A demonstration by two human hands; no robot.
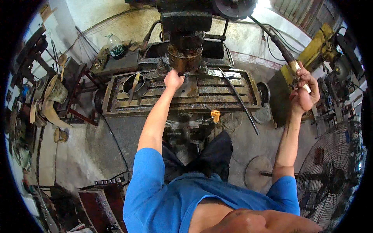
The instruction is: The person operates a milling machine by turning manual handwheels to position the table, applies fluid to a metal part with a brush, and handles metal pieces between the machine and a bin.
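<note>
- I have the left hand (174,80) reaching over the machine table (229,102), right by the lower edge of the brown, round spindle head (184,58).
- Its fingers look curled in, but the spot is small and partly hidden from me, so I cannot tell whether they grip anything.
- My right hand (305,93) is raised well out to the side, fingers wrapped around the pale end of a long lever (285,54), which slants up and leftward toward the machine's upper body (184,21).
- The spindle head hangs above the middle of the slotted table, where chips lie scattered.
- On the table's left part I see a round tin (126,88) with a brush (136,82) in it.
- On the right, a long dark bar (245,106) crosses the table, its near end jutting past the front edge.
- A small orange-yellow piece (215,115) shows at the front edge.
- At lower right I see a large fan (330,171).
</note>
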